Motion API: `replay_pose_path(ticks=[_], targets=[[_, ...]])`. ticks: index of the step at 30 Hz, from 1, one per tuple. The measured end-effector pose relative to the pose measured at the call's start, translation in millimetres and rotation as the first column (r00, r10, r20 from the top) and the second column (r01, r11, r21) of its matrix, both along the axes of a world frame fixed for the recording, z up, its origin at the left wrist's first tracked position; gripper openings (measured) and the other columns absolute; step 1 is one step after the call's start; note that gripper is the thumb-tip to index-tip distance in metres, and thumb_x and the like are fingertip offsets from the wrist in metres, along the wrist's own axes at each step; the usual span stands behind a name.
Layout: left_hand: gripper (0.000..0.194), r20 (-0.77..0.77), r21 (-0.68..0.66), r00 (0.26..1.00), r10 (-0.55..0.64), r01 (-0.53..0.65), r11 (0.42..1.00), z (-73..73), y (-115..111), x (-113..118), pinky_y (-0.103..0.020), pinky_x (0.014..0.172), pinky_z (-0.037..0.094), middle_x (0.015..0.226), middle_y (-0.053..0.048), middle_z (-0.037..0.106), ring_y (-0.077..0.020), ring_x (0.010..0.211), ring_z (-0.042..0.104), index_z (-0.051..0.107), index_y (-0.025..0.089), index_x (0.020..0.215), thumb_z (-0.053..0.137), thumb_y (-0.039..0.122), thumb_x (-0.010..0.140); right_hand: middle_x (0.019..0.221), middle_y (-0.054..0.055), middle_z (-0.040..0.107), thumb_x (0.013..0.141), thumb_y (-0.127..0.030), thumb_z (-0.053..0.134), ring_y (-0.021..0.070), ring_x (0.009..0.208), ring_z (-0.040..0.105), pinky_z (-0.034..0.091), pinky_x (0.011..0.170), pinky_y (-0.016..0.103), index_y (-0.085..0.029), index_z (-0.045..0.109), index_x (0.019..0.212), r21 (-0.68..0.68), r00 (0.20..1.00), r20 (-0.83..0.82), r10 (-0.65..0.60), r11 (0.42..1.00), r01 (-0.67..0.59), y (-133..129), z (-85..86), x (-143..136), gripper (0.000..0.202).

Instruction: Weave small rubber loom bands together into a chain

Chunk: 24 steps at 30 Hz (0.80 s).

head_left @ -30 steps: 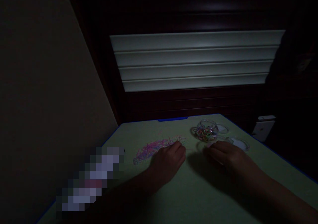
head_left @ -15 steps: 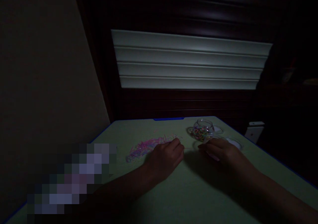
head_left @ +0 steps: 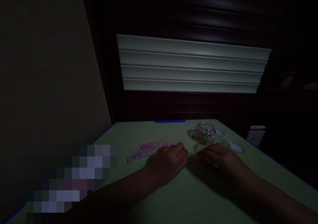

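Beside a loose pile of thin pink and purple bands (head_left: 146,148), my left hand (head_left: 171,161) is closed, its fingers pinched together. My right hand (head_left: 220,157) is also closed in a pinch, in front of a clear round jar (head_left: 205,133) that holds multicoloured bands. A faint thin strand seems to run between the fingertips of both hands, but the dim light hides what each one grips. Something pale shows under my right hand.
Clear round lids (head_left: 237,147) lie right of the jar on the pale green table (head_left: 174,200), which has a blue edge. A blurred-out patterned object is at the left. A white device (head_left: 256,135) stands beyond the right edge, and a dark slatted panel is behind.
The view has shifted slightly, so the table things appear a little lower. My hands are a bit closer together, both still pinched.
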<state>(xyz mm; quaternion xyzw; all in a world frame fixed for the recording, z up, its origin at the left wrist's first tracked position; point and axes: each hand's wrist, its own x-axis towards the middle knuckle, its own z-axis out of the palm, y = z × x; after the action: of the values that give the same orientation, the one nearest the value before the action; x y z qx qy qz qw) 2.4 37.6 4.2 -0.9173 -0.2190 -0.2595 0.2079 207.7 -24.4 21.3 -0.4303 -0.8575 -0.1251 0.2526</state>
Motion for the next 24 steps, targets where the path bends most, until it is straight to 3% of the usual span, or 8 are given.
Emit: replay_pose_path(ticks=[17,24], targets=[[0.016,-0.013,0.039,0.998,-0.056,0.056,0.998,4.2,-4.3,-0.3,-0.024,0.054,0.042,0.077,-0.001,0.053,-0.0115,0.064,0.052,0.054,0.016,0.083,0.039,0.020,0.089,0.087,0.008,0.063,0.086,-0.022,0.050,0.0189,0.079,0.056,0.042,0.071,0.032,-0.016,0.062,0.100,0.056,0.998,-0.057,-0.022,0.998,0.025,0.3,0.1,1.2,0.019],[0.017,-0.006,0.087,0.996,-0.093,0.093,0.992,4.4,-3.8,-0.5,-0.023,0.053,0.041,0.076,-0.001,0.053,-0.0105,0.062,0.051,0.054,0.015,0.083,0.038,0.019,0.089,0.081,0.007,0.063,0.086,-0.024,0.051,0.0182,0.075,0.056,0.042,0.070,0.033,-0.017,0.064,0.094,0.053,1.000,-0.026,-0.016,0.998,0.018,-2.7,4.7,0.4,0.017]])
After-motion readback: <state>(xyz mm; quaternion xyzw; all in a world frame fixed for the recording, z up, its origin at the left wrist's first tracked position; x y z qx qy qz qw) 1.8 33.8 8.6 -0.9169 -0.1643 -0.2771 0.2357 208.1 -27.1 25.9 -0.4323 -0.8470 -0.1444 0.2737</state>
